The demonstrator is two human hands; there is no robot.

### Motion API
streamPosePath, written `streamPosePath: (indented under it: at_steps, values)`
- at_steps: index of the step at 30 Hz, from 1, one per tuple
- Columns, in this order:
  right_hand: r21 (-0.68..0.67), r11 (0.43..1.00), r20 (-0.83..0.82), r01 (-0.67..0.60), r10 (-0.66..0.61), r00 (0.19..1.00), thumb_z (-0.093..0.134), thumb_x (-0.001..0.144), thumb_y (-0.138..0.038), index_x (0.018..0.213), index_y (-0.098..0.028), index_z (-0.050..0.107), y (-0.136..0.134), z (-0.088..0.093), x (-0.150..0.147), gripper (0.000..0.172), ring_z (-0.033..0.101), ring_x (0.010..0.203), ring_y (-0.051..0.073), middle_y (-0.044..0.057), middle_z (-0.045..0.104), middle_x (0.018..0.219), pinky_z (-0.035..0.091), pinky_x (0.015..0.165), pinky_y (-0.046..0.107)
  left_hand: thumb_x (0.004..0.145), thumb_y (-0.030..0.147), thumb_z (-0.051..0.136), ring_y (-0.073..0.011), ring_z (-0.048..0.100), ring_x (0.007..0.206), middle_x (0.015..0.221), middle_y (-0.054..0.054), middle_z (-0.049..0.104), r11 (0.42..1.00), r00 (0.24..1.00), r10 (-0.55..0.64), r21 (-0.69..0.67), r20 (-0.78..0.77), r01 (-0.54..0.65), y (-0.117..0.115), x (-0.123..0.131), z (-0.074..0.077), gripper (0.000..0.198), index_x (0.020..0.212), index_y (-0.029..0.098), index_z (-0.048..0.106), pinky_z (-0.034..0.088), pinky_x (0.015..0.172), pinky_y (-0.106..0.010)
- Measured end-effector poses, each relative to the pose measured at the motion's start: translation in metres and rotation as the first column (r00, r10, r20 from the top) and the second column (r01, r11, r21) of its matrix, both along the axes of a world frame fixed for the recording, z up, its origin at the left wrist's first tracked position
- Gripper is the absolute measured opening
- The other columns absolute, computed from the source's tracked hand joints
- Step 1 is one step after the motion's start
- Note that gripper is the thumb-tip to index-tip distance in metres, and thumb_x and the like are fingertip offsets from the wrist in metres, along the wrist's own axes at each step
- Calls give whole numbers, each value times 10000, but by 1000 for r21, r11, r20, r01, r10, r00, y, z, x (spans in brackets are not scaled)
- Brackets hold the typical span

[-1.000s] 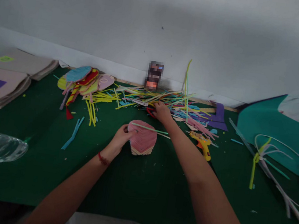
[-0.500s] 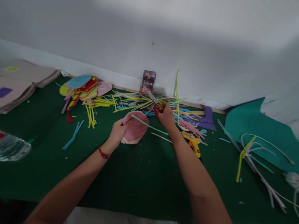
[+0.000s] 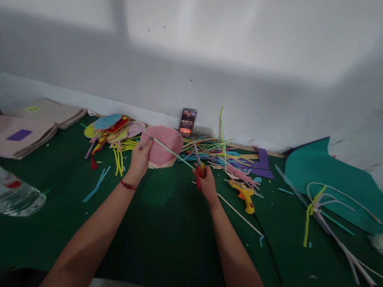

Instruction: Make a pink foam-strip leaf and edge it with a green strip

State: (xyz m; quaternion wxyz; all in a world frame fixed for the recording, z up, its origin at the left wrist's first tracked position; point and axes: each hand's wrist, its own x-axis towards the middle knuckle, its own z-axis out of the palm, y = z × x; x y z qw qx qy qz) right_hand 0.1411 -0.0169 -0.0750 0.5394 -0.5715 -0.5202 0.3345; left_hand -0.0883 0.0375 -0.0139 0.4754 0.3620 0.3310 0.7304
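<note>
My left hand (image 3: 140,157) grips a round pink disc (image 3: 164,147) by its left side, thumb on the face. The same thumb pins one end of a pale green strip (image 3: 169,150) across the disc. That strip runs right, toward my right hand (image 3: 206,181), which is closed on red-handled scissors (image 3: 199,170). The scissor blades point up and away, over a pile of thin coloured strips (image 3: 208,148). Whether the right fingers also touch the strip's far end I cannot tell.
A yellow glue gun (image 3: 246,196) with a black cord lies right of my hands. Finished-looking coloured discs (image 3: 111,127), pinkish books (image 3: 10,134) and a clear bottle (image 3: 3,188) are at left. A teal sheet (image 3: 342,184) with bundled strips lies at right; a phone-like object (image 3: 187,122) leans against the wall.
The left hand and pink disc have moved left and turned, showing more of the disc's face. My right hand with the scissors has come nearer me, uncovering the glue gun.
</note>
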Motion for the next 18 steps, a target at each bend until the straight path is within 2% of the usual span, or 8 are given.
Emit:
streamPosePath:
  at_steps: [4, 9, 12, 15, 18]
  values:
    - [-27, 1000, -10, 6, -6, 1000, 743, 620, -498, 743, -231, 487, 0, -10, -4, 389, 577, 657, 165, -28, 637, 701, 463, 584, 276, 622, 429, 815, -200, 618, 1106, 1087, -73, 712, 993, 994, 99, 54, 49, -102, -1, -8, 13, 430, 945, 170, 698, 463, 997, -314]
    - [-51, 996, -39, 70, -72, 997, 776, 582, -479, 702, -221, 489, -2, -15, -2, 404, 544, 629, 159, -20, 606, 668, 423, 557, 264, 590, 402, 846, -203, 616, 1119, 1078, -56, 718, 994, 987, 66, 74, 146, -78, -5, -5, 21, 424, 923, 181, 702, 470, 1003, -305]
    - [-44, 994, -103, 96, -100, 990, 714, 635, -562, 748, -227, 456, -6, -6, -1, 438, 499, 555, 132, -21, 593, 670, 391, 488, 247, 575, 409, 848, -222, 636, 1083, 1056, -69, 725, 999, 989, -40, 22, 139, 37, -11, 9, 19, 466, 949, 172, 702, 504, 960, -321]
    - [-18, 997, -176, 72, -74, 982, 646, 695, -617, 789, -238, 416, -14, 10, -7, 454, 421, 463, 87, -40, 585, 693, 340, 420, 227, 559, 431, 845, -244, 662, 1021, 1006, -83, 734, 978, 980, -177, -92, 92, 186, -19, 31, 8, 500, 949, 153, 700, 535, 901, -343]
    - [15, 1000, -378, -3, 8, 926, 674, 704, -585, 796, -247, 397, -23, 21, -18, 447, 287, 367, 56, -101, 455, 572, 236, 352, 216, 579, 465, 826, -243, 668, 999, 1019, -84, 732, 936, 951, -300, -169, 71, 308, -27, 51, -6, 523, 978, 154, 692, 538, 889, -346]
